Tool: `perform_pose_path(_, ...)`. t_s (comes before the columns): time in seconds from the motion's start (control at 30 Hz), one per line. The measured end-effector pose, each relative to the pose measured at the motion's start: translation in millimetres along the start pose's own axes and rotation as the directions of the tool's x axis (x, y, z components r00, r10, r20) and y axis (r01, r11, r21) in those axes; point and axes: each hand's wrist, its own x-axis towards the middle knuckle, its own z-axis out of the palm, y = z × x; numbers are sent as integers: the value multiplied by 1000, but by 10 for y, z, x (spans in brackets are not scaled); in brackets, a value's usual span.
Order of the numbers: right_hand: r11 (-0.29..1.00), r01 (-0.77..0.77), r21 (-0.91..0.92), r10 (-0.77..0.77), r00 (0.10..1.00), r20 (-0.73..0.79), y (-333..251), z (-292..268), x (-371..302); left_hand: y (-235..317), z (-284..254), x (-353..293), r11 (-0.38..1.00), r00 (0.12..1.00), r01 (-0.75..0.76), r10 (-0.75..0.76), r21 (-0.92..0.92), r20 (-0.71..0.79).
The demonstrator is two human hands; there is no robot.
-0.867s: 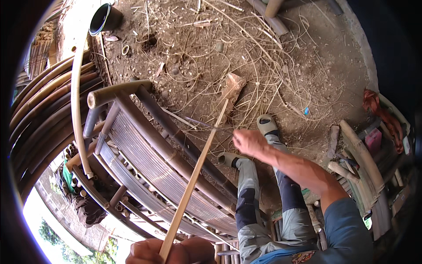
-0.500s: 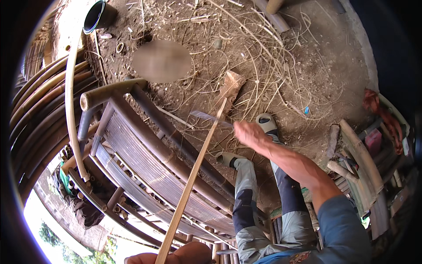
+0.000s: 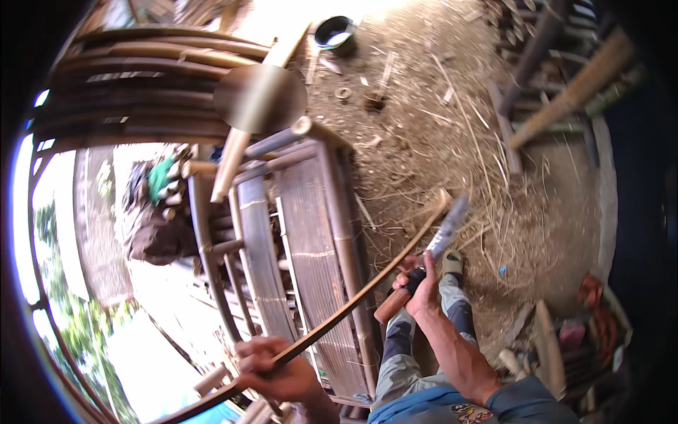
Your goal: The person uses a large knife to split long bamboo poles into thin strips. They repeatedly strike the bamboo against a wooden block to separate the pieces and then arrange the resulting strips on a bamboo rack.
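A long, thin bamboo strip (image 3: 357, 297) slants from the lower left up to the middle of the view, bowing slightly. Near its lower end my left hand (image 3: 286, 374) is closed around it. My right hand (image 3: 422, 286) grips a machete by its dark and brown wooden handle (image 3: 393, 307). The machete's broad grey blade (image 3: 448, 226) points up and away, beside the strip's far end. Whether blade and strip touch, I cannot tell.
A bamboo bench (image 3: 311, 205) stands left of my legs, with bent bamboo poles (image 3: 148, 92) stacked beyond it. Shavings litter the dirt floor (image 3: 417, 155). A dark bucket (image 3: 334, 35) is at the back; a bamboo frame (image 3: 544, 92) stands far right.
My view has swung left. My left hand has come further into view with the strip. The machete has turned from pointing left to pointing up and away, its handle now showing.
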Motion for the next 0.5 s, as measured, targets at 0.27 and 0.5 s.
perform_pose_path(0.27, 806, 87, -585, -137, 990, -42, -325, 293, -569, 1716, -1024, -892, 55, 131, 856, -985, 514, -114)
perform_pose_path(0.5, 476, 359, -803, -213, 933, 291, 324, 567, -1270, 1355, -1177, -927, 309, 551, -73, -780, 948, 297)
